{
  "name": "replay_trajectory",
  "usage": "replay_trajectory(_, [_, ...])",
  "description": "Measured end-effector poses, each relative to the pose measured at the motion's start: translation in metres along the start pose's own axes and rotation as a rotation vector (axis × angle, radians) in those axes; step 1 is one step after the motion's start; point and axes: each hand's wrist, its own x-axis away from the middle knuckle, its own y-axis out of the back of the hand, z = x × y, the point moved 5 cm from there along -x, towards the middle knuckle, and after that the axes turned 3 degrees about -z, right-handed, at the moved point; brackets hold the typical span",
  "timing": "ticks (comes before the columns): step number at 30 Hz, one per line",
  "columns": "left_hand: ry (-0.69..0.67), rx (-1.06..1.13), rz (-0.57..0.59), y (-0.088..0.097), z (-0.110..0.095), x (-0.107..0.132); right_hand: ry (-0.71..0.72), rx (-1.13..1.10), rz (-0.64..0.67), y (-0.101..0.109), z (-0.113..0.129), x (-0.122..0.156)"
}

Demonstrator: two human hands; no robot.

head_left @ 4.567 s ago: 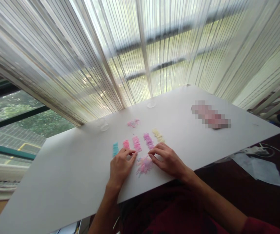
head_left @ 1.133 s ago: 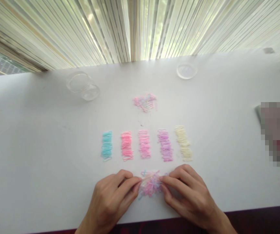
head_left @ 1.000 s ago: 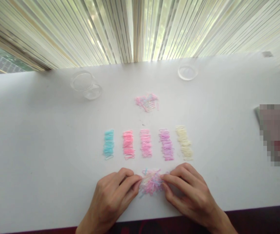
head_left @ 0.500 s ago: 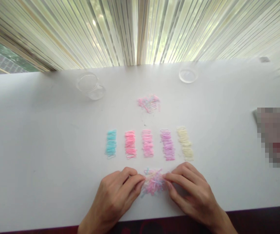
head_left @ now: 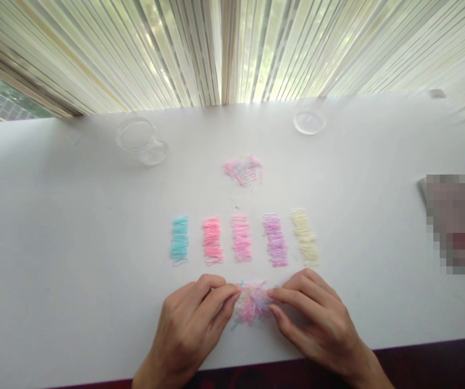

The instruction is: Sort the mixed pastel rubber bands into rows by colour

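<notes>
A loose pile of mixed pastel elastic bands (head_left: 252, 309) lies between my hands near the table's front edge. My left hand (head_left: 194, 316) pinches thumb and forefinger together at the pile's left side; whatever is in the pinch is too small to make out. On the right side, my right hand (head_left: 321, 319) has its forefinger touching the pile and its thumb slightly apart from it. Beyond the hands, bands are sorted by colour into columns: blue (head_left: 179, 240), coral pink (head_left: 213, 240), light pink (head_left: 241, 239), purple (head_left: 275, 240) and pale yellow (head_left: 304, 237).
Another mixed heap of bands (head_left: 244, 169) lies farther back on the white table (head_left: 74, 259). A clear plastic container (head_left: 137, 135) is at back left, and a clear round lid (head_left: 309, 122) at back right. A pixelated object (head_left: 457, 221) lies at the right.
My right thumb and forefinger have moved a little apart at the pile. My left hand keeps its pinch. The whole view has shifted slightly; the colour columns look unchanged.
</notes>
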Motion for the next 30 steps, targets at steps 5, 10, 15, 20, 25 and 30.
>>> replay_trajectory(5, [0.147, -0.058, -0.089, 0.001, 0.006, -0.01, -0.006, -0.008, 0.001, 0.0, -0.001, 0.0])
replay_trajectory(10, [0.212, -0.046, -0.097, -0.003, 0.008, -0.012, -0.012, -0.022, 0.008, 0.0, -0.001, 0.002])
replay_trajectory(15, [0.219, -0.047, -0.096, -0.004, 0.007, -0.013, -0.021, -0.024, 0.008, 0.001, 0.0, 0.002])
replay_trajectory(20, [0.2, -0.055, -0.109, -0.004, 0.005, -0.016, -0.013, -0.025, 0.001, 0.001, 0.0, 0.001])
replay_trajectory(25, [0.178, -0.09, -0.111, -0.009, 0.003, -0.017, -0.011, -0.02, 0.006, 0.0, -0.001, 0.001])
replay_trajectory(30, [0.179, -0.086, -0.084, -0.011, 0.003, -0.019, -0.02, -0.019, 0.007, 0.0, -0.001, 0.0])
